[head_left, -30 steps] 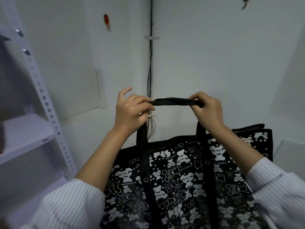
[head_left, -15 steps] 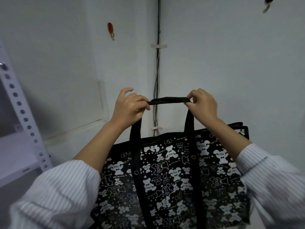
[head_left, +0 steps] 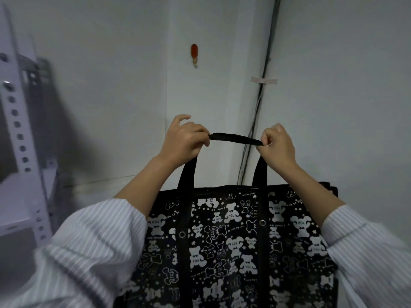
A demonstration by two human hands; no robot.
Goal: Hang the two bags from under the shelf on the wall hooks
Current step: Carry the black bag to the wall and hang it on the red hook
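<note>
I hold up a black bag (head_left: 233,245) printed with white bears, in front of the wall corner. Its black handle (head_left: 235,138) is stretched flat between my hands. My left hand (head_left: 184,141) pinches the handle's left end and my right hand (head_left: 278,147) pinches the right end. A red wall hook (head_left: 194,54) sits on the left wall, well above the handle and slightly left of its middle. Only one bag and one hook are in view.
A white perforated metal shelf post (head_left: 15,121) stands at the left edge. Dark cables (head_left: 260,94) run down the wall corner, held by a strip of tape (head_left: 264,80), just behind the handle.
The view has swung left and up: the red hook now sits nearer the centre, and the black hook at the top right has left the frame. Both hands still grip the handle.
</note>
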